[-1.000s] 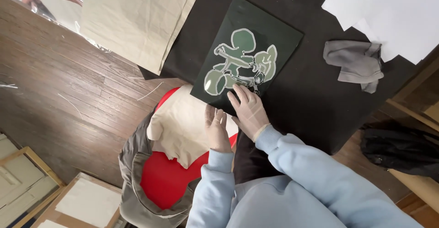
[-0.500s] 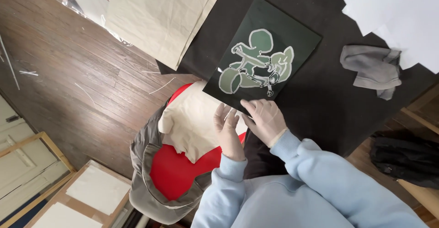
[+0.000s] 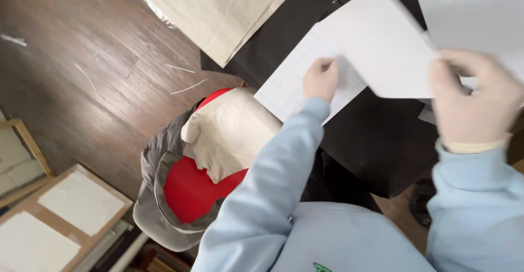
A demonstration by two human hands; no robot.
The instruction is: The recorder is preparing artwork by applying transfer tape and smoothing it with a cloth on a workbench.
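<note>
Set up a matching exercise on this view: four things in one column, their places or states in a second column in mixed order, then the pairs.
Things:
1. left hand in a pale glove
2. right hand in a pale glove
3. plain white paper sheet
4. crumpled beige cloth

Places or states:
A. lies on the red seat
B. presses on the white gridded sheet
C. held up, tilted above the black table cover
D. blurred, grips the plain sheet's edge at the right

Pairs: 1-B, 2-D, 3-C, 4-A
</note>
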